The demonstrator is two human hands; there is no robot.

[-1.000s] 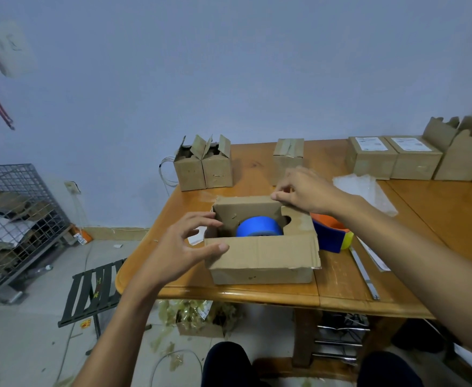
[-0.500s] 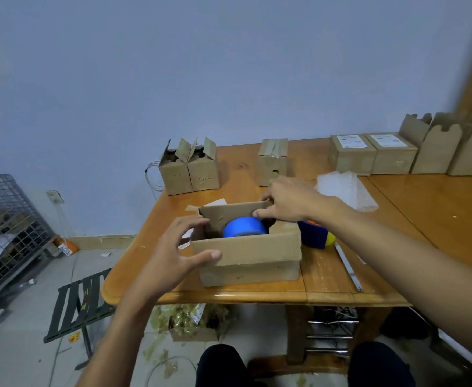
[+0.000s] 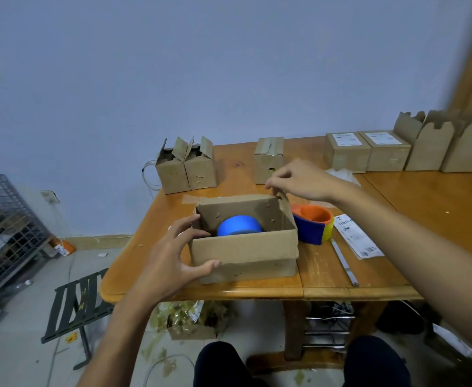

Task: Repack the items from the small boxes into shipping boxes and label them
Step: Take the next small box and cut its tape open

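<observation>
Since a second ago the right-side flap of the shipping box (image 3: 246, 247) has come up from lying over the opening and now stands nearly upright, and the right hand (image 3: 299, 180) has risen with it.

At far left a wire cage (image 3: 2, 227) stands on the floor, with a dark slatted rack (image 3: 75, 303) nearer the surface (image 3: 438, 208). The left hand (image 3: 173, 258) holds the box's near-left corner with its fingers spread wide. The thumb presses the front wall and the other fingers curl over the left wall's top edge. The box sits near the front edge of the surface, open at the top, and a blue round item (image 3: 239, 225) lies inside it against the near wall. Behind it, towards the wall, stand two open small boxes (image 3: 185, 169) side by side and a taped small box (image 3: 268, 159).

The right hand reaches over the far-right corner, its fingers narrowed to a pinch on the top of the raised flap. Just right of the box sits an orange, blue and yellow tape dispenser (image 3: 314, 224), then a thin metal strip (image 3: 343, 261) and a printed label sheet (image 3: 357, 238). Along the back right stand two labelled boxes (image 3: 346, 152) and a row of open tall boxes (image 3: 438, 146).
</observation>
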